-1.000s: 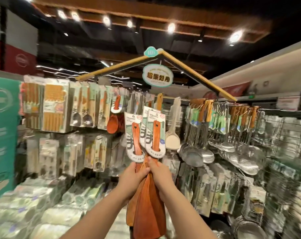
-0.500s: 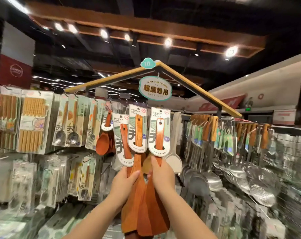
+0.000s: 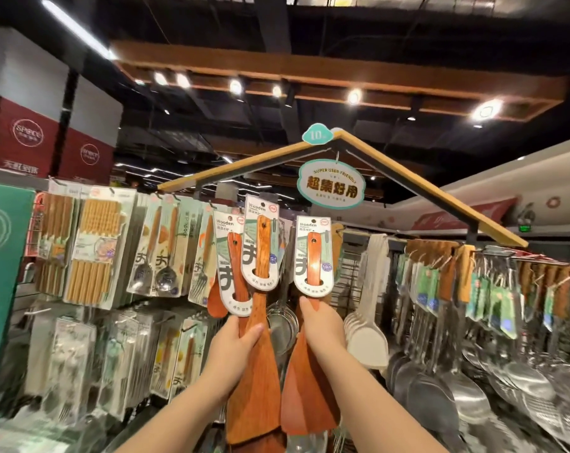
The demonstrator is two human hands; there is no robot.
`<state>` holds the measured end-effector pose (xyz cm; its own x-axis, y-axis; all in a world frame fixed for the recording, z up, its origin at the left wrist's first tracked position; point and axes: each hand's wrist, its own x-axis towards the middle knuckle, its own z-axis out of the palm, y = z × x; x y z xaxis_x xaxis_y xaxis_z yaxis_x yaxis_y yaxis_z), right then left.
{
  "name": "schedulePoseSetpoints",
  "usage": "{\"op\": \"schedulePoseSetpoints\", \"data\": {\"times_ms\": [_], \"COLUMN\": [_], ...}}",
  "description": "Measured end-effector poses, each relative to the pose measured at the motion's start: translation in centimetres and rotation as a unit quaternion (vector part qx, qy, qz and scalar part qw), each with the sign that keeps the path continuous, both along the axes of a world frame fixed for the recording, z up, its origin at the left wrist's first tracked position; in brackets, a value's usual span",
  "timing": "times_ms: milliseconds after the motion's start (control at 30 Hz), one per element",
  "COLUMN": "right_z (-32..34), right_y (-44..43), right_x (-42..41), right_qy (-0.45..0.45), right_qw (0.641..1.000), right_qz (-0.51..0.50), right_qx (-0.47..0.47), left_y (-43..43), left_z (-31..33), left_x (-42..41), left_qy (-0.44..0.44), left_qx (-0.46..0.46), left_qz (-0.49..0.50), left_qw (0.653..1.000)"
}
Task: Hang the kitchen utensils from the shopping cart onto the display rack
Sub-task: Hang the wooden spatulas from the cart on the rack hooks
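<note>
Wooden spatula (image 3: 301, 387) in right hand (image 3: 322, 325), now apart from pair (image 3: 255, 374) in left hand (image 3: 234, 344)

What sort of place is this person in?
Most likely a shop's kitchenware aisle. Packaged chopsticks and metal ladles hang in rows on a display rack, a printed sign dangles from its peak, and the wooden spatulas being held carry card labels.

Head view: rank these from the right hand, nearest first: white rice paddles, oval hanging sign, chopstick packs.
From the right hand, which grips a wooden spatula:
1. White rice paddles, just to its right.
2. Oval hanging sign, above it.
3. Chopstick packs, far to its left.
</note>
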<state>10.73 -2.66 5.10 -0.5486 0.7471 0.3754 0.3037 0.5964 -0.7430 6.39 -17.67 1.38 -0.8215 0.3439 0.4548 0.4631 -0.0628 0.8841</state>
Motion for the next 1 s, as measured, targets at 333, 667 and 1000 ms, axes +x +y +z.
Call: {"op": "schedulePoseSetpoints", "data": {"times_ms": [333, 667, 1000], "right_z": [0.4, -2.9, -2.7], "right_y": [1.5, 1.5, 2.2], "right_x": [-4.7, -5.5, -4.9], "right_qy": [0.018, 0.068, 0.035], "right_qw": [0.999, 0.994, 0.996], "right_qz": [-0.035, -0.075, -0.068], "right_qx": [0.024, 0.029, 0.040], "left_y": [1.0, 1.4, 2.2], "left_z": [0.9, 1.0, 1.4], "left_x": [-4.0, -6.8, -7.3], "left_qy": [0.052, 0.062, 0.068], "left_qx": [0.004, 0.018, 0.038], "left_qz": [-0.023, -0.036, -0.078], "left_qw": [0.998, 0.997, 0.994]}}
